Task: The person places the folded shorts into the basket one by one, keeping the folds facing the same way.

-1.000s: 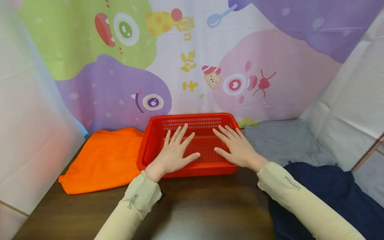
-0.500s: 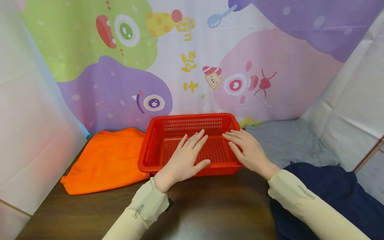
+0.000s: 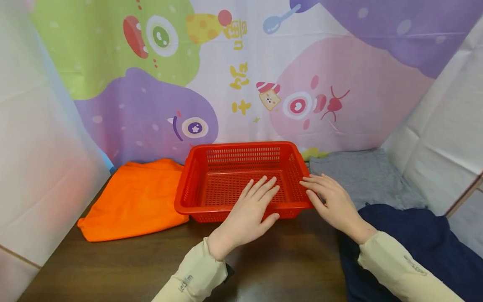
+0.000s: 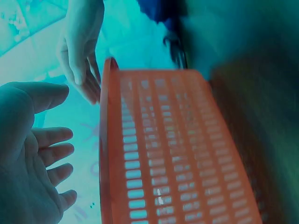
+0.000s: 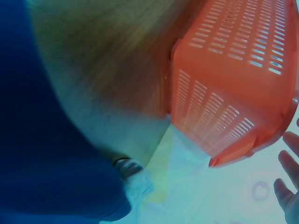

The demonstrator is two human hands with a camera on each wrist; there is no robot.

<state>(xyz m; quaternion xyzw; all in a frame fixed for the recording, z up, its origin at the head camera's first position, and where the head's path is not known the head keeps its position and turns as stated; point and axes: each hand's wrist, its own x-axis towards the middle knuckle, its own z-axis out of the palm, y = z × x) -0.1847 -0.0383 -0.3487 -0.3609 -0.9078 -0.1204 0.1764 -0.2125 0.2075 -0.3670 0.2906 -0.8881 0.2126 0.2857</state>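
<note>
"What has changed?"
"My left hand (image 3: pixel 247 216) and right hand (image 3: pixel 336 205) have drawn rightward and toward me; the red basket (image 3: pixel 243 154) hasn't moved."
"Where is it?"
"On the desk (image 3: pixel 286 264), between orange cloth (image 3: pixel 136 201) and gray cloth (image 3: pixel 354 176), opening upward, long axis running left to right."
"Your fingers?"
"Loosely extended, gripping nothing: left slanting over the front rim, right beside the right rim."
</note>
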